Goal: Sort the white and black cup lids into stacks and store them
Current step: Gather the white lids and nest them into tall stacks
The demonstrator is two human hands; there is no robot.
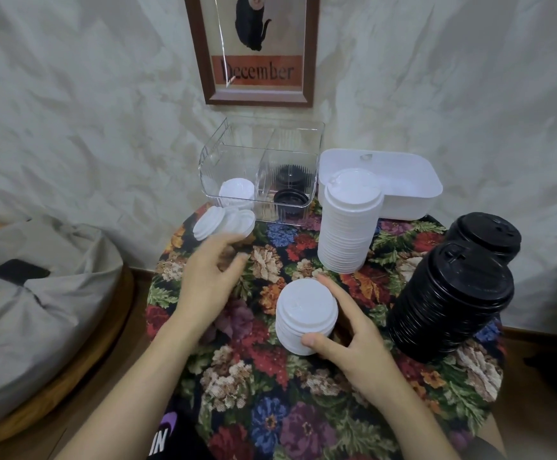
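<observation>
Floral-cloth worktop (pixel 263 386), round, set against a pale crumpled wall.

1. Short white stack (pixel 306 315): white lids nested upright, axis vertical, standing near the middle of the worktop toward its near edge.
2. Right hand (pixel 350 340): grips item 1 from the right, thumb on the near side, forefinger round the far side. The other fingers are hidden behind the stack.
3. Clear bin (pixel 212 144): at the far edge, two compartments. White lids sit in the left one and black lids in the right. It lies ahead and slightly left of item 1, so storing the stack looks like a forward carry into the left compartment.
4. Loose white lids (pixel 224 223): a few, tilted, at the far left edge just in front of the bin.
5. Left hand (pixel 209 277): blurred, fingers loosely curved, just on the near side of item 4. Cannot tell whether it touches or holds them. It is the hand nearer the bin.
6. Tall white stack (pixel 348 224): upright, between the bin and item 1.
7. Two black stacks (pixel 449 303): at the right edge.
8. White tray (pixel 413 200): at the far right edge, beside the bin.
</observation>
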